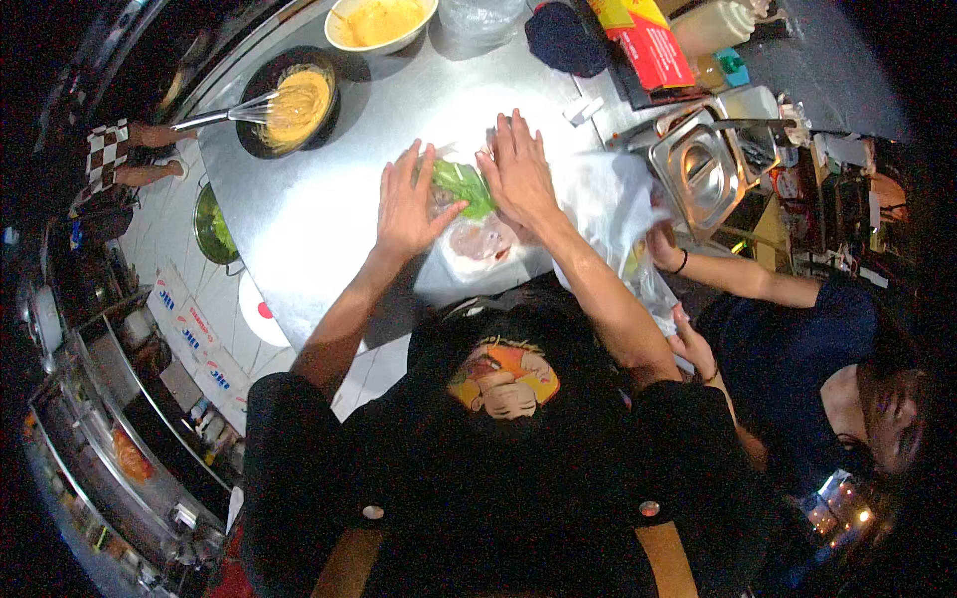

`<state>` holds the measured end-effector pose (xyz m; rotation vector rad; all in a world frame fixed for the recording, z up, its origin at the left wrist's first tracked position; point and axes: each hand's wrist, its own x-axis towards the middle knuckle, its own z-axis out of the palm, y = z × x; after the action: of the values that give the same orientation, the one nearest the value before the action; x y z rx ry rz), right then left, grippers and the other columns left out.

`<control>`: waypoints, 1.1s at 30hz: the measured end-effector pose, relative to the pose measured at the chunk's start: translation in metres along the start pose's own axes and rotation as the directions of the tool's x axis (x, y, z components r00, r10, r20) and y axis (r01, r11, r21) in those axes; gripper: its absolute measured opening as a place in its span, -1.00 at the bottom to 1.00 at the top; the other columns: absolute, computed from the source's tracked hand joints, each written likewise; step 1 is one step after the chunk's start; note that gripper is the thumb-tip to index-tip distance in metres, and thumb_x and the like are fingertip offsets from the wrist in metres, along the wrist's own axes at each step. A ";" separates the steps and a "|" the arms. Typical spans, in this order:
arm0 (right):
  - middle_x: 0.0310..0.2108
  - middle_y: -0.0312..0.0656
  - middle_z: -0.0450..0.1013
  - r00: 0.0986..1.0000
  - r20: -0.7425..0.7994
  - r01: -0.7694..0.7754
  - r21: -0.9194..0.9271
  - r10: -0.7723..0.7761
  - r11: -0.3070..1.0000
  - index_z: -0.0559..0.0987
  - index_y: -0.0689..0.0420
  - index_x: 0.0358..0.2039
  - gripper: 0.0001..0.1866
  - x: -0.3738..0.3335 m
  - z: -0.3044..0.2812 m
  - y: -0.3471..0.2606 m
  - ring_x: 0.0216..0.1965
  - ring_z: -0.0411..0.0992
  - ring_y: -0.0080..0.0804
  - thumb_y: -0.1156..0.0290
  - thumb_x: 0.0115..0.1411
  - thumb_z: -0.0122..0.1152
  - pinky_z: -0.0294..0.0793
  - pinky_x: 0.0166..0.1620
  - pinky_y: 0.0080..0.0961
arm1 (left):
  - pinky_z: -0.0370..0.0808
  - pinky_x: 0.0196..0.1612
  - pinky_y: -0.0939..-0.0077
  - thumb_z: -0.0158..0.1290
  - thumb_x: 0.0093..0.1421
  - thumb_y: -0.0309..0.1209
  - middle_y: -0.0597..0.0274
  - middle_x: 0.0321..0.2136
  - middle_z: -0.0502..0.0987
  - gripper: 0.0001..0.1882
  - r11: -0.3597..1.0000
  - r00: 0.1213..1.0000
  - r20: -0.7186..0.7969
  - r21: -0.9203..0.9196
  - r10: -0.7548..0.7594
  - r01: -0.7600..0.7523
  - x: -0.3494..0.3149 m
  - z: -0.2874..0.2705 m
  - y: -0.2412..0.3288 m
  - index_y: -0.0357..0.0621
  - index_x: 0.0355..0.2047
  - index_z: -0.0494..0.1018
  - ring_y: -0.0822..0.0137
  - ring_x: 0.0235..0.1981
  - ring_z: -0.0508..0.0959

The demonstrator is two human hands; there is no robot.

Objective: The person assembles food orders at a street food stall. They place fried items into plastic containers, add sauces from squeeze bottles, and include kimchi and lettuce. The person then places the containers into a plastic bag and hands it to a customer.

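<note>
On the metal table, a clear plastic bag [477,242] lies in front of me with leafy greens [461,185] and something pale in its lower part. My left hand [407,202] rests at the left side of the greens, fingers stretched out and its thumb over the plastic. On the other side, my right hand [518,177] lies flat with long, extended fingers along the edge of the greens. Neither hand is closed around anything. What the pale content is, I cannot make out through the plastic.
At right, a co-worker's hands [688,339] handle another clear plastic bag [613,204]. A dark bowl [261,138] of yellow batter holds a whisk [254,110]. Behind are a white bowl [344,42], a dark cloth [566,40] and a lidded steel container [698,171].
</note>
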<state>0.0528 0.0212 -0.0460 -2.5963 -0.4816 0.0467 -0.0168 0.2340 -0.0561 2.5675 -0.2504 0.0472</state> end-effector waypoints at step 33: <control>0.47 0.38 -0.05 0.985 -0.038 0.160 -0.148 -0.167 0.976 0.05 0.17 0.51 -0.01 -0.064 0.023 -0.054 0.44 0.00 0.45 -0.17 0.30 0.14 0.08 0.39 0.20 | 0.07 0.39 -0.25 0.02 0.38 0.00 -0.14 0.34 0.27 -0.32 0.956 0.946 -0.241 0.144 -0.218 0.257 -0.032 -0.018 -0.019 -0.03 0.40 0.27 -0.12 0.36 0.25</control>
<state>-0.0273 0.0541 -0.0434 -2.6805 -0.7018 -0.1133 -0.0443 0.2648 -0.0533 2.7173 0.1576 0.2760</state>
